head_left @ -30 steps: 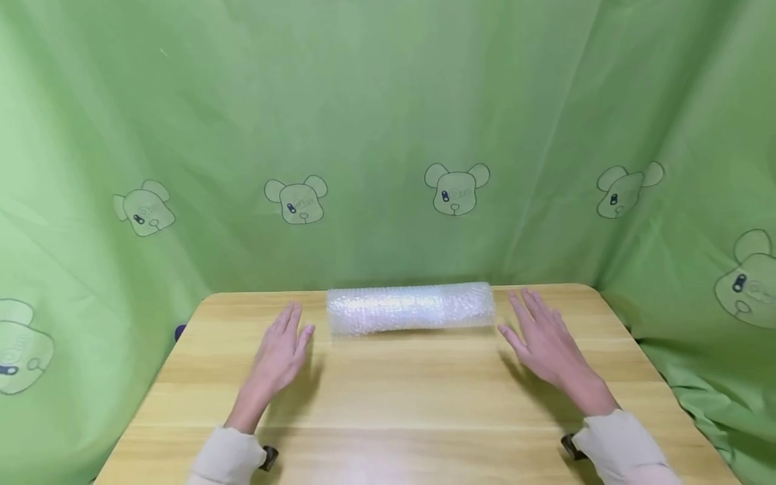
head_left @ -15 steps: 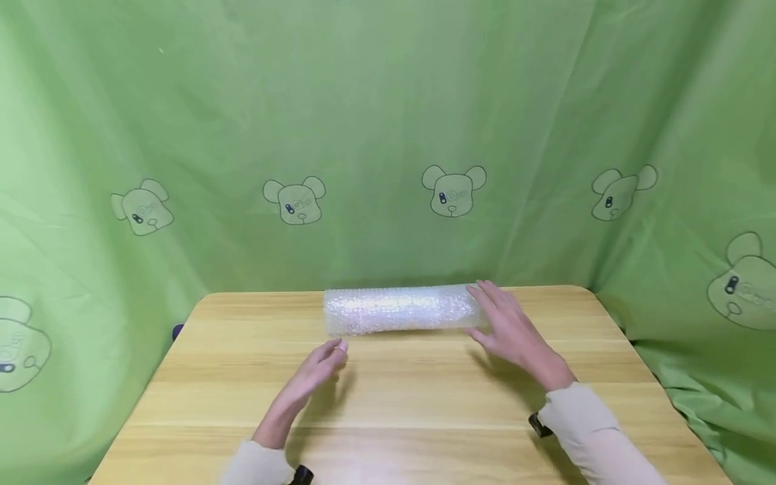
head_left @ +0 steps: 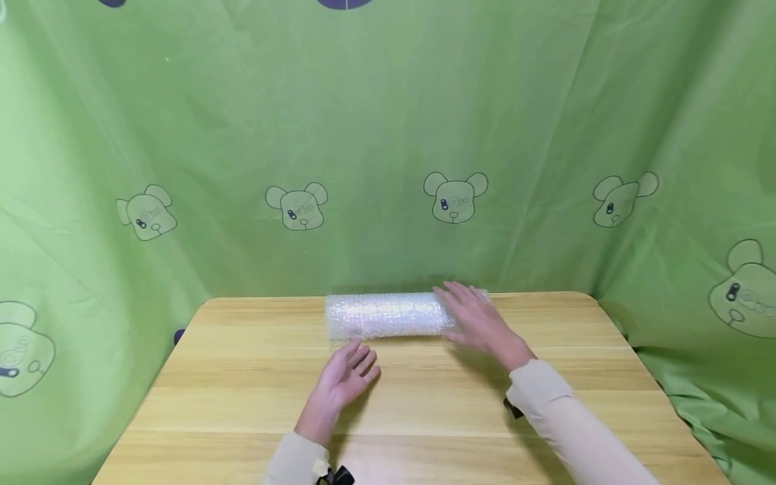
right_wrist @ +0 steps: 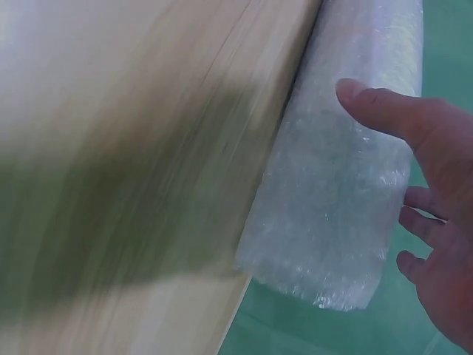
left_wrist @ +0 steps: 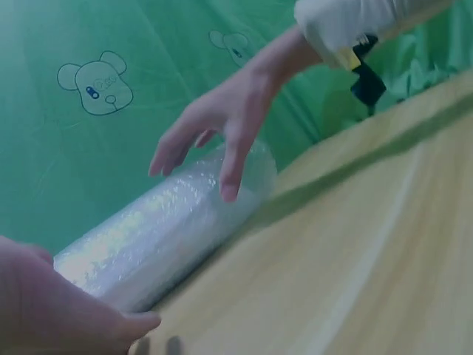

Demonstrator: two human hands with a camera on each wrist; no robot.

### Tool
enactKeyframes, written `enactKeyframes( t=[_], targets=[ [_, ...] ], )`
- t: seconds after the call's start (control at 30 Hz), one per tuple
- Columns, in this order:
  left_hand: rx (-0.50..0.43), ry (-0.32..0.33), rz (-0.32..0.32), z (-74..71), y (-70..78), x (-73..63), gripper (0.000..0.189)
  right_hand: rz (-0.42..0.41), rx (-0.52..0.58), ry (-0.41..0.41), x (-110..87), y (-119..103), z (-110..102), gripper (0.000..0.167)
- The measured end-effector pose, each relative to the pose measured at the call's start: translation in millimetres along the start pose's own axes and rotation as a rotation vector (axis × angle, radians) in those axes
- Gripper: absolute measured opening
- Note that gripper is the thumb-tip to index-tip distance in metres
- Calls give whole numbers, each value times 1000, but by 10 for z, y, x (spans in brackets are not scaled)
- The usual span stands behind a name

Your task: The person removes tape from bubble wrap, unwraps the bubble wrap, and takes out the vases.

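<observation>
A roll of clear bubble wrap [head_left: 382, 315] lies lengthwise along the far edge of the wooden table. Over its right part hovers my right hand [head_left: 481, 322], thumb apart from the fingers and spread about the roll without gripping it. In the right wrist view the thumb is in front of the bubble wrap [right_wrist: 325, 200], with the other fingers beyond its far side; whether they touch it I cannot tell. My left hand [head_left: 345, 377] is held just in front of the roll's left part, palm turned up and inward, fingers loosely bent around nothing.
The wooden table [head_left: 242, 404] has rounded far corners. Green curtains [head_left: 376, 135] printed with bear heads hang close behind it and at both sides. Each wrist wears a small black device [head_left: 514, 408].
Both hands started apart on either side of the roll. My right hand has moved left over its right part. The left hand has moved right and nearer me, turning palm up. The roll stays put.
</observation>
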State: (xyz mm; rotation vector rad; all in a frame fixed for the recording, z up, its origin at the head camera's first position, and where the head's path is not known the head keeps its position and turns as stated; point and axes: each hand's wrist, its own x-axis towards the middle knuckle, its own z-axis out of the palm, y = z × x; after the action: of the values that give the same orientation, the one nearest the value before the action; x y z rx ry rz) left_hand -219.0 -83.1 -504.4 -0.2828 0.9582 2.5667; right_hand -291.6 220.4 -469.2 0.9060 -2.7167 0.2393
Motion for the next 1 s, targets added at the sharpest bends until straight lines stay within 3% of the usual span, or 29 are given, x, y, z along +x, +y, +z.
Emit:
enactKeyframes(
  t=[0.13,0.3,0.5,0.77,1.0],
  targets=[
    [-91,102,29,85,-13,107,71,-1,1,-27,69,-13,31,102],
    [-115,177,45,157,-25,206,77,-2,18,-50,127,-26,84,106],
    [-137,205,49,211,-28,297,78,-16,-5,-58,179,-34,173,108],
    [-178,266,41,192,-18,385,71,-17,-8,-54,214,-79,154,95],
    [-128,268,34,192,3,430,67,13,6,-68,195,-122,100,89]
  ],
)
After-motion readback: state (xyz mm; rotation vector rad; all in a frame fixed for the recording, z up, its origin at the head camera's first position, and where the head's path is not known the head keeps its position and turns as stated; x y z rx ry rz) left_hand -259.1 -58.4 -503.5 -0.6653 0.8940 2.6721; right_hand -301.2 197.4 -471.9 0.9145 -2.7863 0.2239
